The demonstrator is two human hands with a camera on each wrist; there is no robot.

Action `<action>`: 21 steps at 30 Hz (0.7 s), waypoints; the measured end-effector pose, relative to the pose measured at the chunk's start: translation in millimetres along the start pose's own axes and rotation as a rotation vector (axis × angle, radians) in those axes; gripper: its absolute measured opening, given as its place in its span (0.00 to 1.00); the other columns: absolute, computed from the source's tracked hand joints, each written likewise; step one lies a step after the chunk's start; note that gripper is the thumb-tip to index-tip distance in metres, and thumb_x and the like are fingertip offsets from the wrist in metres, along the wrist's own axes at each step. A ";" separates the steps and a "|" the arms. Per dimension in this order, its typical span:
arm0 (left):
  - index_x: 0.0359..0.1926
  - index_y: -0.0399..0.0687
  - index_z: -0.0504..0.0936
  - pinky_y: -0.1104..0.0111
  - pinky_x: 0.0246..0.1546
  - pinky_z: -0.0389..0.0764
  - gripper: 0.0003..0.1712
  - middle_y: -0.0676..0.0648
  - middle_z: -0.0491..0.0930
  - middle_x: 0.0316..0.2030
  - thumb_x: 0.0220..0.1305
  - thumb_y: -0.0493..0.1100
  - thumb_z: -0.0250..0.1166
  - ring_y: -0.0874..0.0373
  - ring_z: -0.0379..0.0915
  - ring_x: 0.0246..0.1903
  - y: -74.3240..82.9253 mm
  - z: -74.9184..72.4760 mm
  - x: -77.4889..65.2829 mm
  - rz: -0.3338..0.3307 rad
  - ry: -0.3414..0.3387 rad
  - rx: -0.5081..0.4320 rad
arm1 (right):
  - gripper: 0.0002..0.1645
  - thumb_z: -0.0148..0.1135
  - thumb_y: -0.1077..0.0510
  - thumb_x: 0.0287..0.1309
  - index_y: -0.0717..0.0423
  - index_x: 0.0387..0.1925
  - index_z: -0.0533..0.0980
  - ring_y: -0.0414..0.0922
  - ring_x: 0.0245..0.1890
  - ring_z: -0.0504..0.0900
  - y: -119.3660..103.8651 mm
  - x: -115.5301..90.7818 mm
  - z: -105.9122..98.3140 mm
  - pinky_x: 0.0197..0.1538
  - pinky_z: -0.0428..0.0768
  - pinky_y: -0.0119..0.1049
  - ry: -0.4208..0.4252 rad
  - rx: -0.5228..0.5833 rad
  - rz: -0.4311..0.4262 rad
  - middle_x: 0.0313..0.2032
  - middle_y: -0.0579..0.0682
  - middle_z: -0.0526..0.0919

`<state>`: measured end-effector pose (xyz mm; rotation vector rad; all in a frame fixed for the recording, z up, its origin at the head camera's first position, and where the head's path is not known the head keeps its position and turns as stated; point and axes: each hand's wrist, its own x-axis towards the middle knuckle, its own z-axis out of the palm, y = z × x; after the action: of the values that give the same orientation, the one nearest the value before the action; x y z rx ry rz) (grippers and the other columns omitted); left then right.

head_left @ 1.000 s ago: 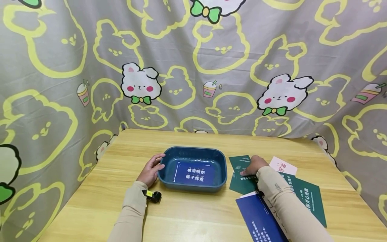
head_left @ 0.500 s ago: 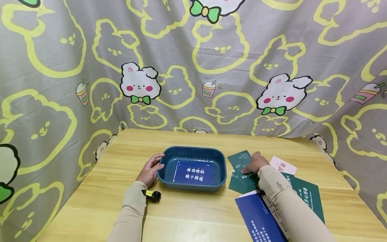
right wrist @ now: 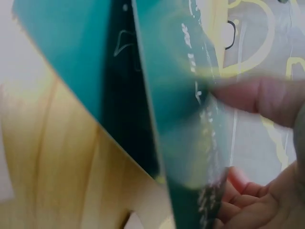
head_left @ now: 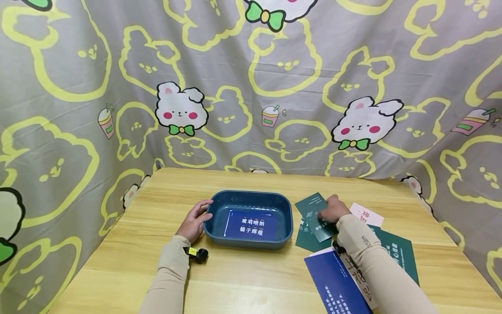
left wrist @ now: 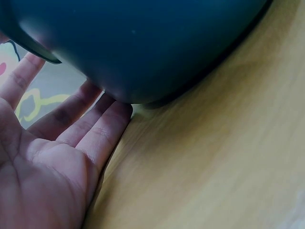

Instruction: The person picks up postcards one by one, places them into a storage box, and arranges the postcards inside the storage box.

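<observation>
At the left end of a dark blue rectangular dish [head_left: 251, 245], my left hand [head_left: 194, 221] holds the rim. In the left wrist view, fingers [left wrist: 102, 131] of that hand lie against the outer wall, low by the table. Inside the dish lies a blue card [head_left: 251, 226] with white writing. My right hand [head_left: 333, 209] pinches a dark green card [head_left: 315, 207] by its right side. This card is tilted up over another green card [head_left: 307, 240]; in the right wrist view a gap shows between them, with the thumb [right wrist: 257, 98] on the held card's face.
Around the right forearm lie a blue card [head_left: 333, 283], a cream card with black writing [head_left: 358, 279], a pink card [head_left: 366, 214] and more green cards [head_left: 404, 253], partly overlapping. A printed curtain [head_left: 235, 87] hangs behind the wooden table [head_left: 243, 279].
My right hand has lifted the top green card a little off the one below, tilting it and shifting it slightly away from me. My left hand and the dish stay put.
</observation>
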<state>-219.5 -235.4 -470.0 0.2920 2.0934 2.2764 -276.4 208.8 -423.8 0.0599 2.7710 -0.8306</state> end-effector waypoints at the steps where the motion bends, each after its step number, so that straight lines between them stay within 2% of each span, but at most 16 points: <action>1: 0.67 0.29 0.58 0.71 0.47 0.75 0.27 0.29 0.58 0.62 0.69 0.29 0.52 0.45 0.62 0.54 0.0 -0.1 -0.1 0.000 0.001 -0.001 | 0.35 0.62 0.60 0.54 0.77 0.54 0.57 0.57 0.36 0.74 -0.1 0.0 -0.1 0.36 0.76 0.45 0.005 0.001 -0.011 0.41 0.69 0.72; 6: 0.67 0.30 0.58 0.70 0.47 0.75 0.27 0.28 0.57 0.63 0.69 0.29 0.52 0.44 0.62 0.55 -0.3 -1.0 -0.3 0.000 -0.004 -0.002 | 0.31 0.55 0.62 0.57 0.78 0.55 0.57 0.58 0.36 0.73 -2.1 -1.1 -2.0 0.35 0.75 0.44 0.015 0.003 -0.033 0.42 0.70 0.72; 12: 0.67 0.30 0.58 0.70 0.48 0.75 0.27 0.28 0.57 0.63 0.69 0.29 0.52 0.43 0.62 0.55 -0.2 -1.1 -0.1 -0.005 -0.007 0.007 | 0.32 0.54 0.62 0.59 0.76 0.59 0.56 0.58 0.37 0.74 -5.2 -3.9 -5.0 0.33 0.75 0.42 0.008 0.024 -0.018 0.45 0.71 0.71; 21: 0.67 0.30 0.58 0.70 0.48 0.75 0.28 0.28 0.57 0.64 0.69 0.30 0.52 0.43 0.62 0.55 0.3 -1.0 -0.8 -0.004 -0.008 0.009 | 0.32 0.54 0.63 0.56 0.75 0.59 0.56 0.58 0.37 0.73 -6.5 -5.9 -9.5 0.33 0.74 0.42 0.028 0.024 -0.032 0.46 0.72 0.71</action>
<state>-218.9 -236.5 -469.9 0.2975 2.0984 2.2608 -273.5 208.8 -411.2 0.0317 2.7954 -0.8781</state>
